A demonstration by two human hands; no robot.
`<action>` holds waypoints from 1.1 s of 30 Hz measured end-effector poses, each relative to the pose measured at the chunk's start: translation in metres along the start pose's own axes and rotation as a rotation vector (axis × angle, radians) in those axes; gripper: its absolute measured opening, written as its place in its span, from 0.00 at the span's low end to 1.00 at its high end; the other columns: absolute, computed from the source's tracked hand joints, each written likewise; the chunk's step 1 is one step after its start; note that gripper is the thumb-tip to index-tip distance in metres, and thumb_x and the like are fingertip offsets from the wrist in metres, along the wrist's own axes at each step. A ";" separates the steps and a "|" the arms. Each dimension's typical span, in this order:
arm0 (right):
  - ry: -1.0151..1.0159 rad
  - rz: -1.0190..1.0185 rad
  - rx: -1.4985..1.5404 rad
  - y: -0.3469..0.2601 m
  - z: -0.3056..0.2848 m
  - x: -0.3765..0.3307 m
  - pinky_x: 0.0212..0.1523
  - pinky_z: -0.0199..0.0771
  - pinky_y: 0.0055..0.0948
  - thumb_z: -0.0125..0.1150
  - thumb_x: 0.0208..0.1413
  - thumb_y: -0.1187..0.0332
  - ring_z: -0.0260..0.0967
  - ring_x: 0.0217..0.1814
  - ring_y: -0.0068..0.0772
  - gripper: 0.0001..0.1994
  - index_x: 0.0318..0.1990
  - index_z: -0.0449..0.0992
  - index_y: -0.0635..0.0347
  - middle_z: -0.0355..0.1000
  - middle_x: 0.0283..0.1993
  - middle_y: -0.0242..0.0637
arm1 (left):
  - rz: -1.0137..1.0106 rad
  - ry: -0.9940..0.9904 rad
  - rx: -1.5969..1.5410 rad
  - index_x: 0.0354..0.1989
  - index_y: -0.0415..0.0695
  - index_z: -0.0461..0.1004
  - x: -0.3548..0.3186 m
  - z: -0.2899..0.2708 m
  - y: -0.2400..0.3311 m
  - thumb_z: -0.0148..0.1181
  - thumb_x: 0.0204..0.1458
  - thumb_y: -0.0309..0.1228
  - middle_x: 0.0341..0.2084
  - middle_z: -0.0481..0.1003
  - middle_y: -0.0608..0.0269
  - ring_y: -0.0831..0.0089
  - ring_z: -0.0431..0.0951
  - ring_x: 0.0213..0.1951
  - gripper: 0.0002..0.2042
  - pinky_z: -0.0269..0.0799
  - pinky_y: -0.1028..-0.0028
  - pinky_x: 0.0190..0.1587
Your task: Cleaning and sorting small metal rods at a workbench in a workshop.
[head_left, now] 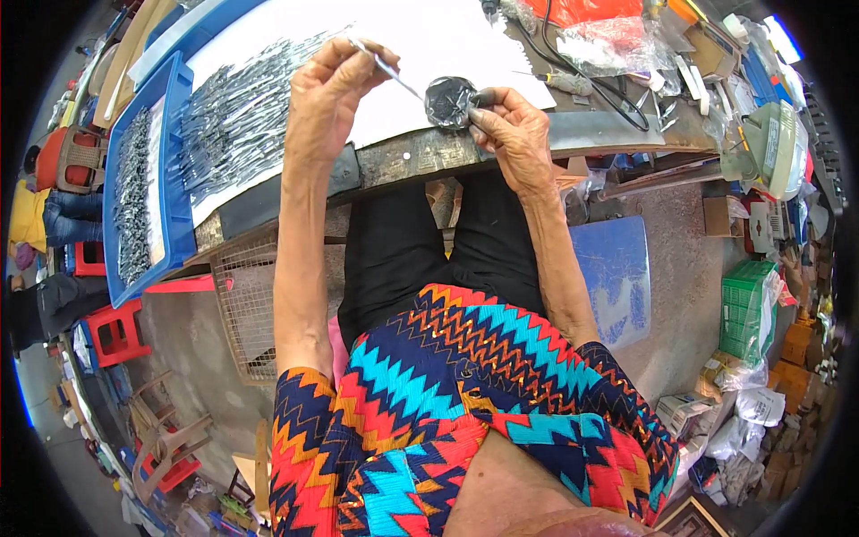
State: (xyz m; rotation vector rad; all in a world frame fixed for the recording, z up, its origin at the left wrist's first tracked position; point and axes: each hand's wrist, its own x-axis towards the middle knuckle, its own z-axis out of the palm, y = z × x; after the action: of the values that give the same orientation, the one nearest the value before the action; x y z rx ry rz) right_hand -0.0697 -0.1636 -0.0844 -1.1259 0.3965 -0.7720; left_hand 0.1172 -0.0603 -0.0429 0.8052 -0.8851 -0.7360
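Observation:
Between the thumb and fingers of my left hand (333,98) is a thin, shiny metal rod (394,73), slanting down to the right. Its lower end is close to a small round black dish (438,106); I cannot tell if they touch. My right hand (514,134) pinches the dish by its right rim, near the front edge of the table. The inside of the dish looks dark and glossy. Left of my left hand, many thin dark metal pieces (242,125) lie in rows on white paper (420,36).
A blue tray (185,219) of small dark parts stands at the table's left end. A screwdriver (569,83), a black cable (617,106) and plastic bags lie at the right. Beyond are a grey-green appliance (777,148), a green crate (747,309) and a red stool (118,333).

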 end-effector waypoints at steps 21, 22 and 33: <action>-0.056 0.080 -0.012 0.014 0.012 -0.006 0.17 0.56 0.10 0.59 0.46 0.75 0.60 0.18 0.12 0.07 0.33 0.70 0.65 0.68 0.21 0.28 | -0.412 0.182 -0.116 0.34 0.36 0.69 -0.084 0.043 -0.032 0.55 0.50 0.30 0.21 0.70 0.65 0.86 0.61 0.17 0.09 0.51 0.88 0.17; -0.060 0.082 -0.005 0.012 0.013 -0.006 0.17 0.56 0.10 0.59 0.46 0.75 0.61 0.18 0.12 0.07 0.33 0.70 0.65 0.68 0.21 0.29 | -0.415 0.184 -0.118 0.34 0.36 0.69 -0.084 0.043 -0.033 0.55 0.50 0.30 0.21 0.70 0.65 0.86 0.61 0.17 0.09 0.51 0.88 0.17; -0.132 0.118 0.218 0.012 0.011 -0.003 0.20 0.59 0.14 0.53 0.52 0.73 0.63 0.24 0.19 0.06 0.36 0.68 0.63 0.71 0.31 0.39 | -0.419 0.184 -0.070 0.33 0.37 0.70 -0.083 0.043 -0.042 0.56 0.50 0.30 0.20 0.70 0.67 0.88 0.62 0.17 0.09 0.51 0.90 0.16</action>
State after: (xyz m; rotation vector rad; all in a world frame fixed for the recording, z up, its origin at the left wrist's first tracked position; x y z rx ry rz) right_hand -0.0603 -0.1519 -0.0915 -0.9346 0.2586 -0.6173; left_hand 0.0343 -0.0258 -0.0923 0.9923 -0.5255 -1.0343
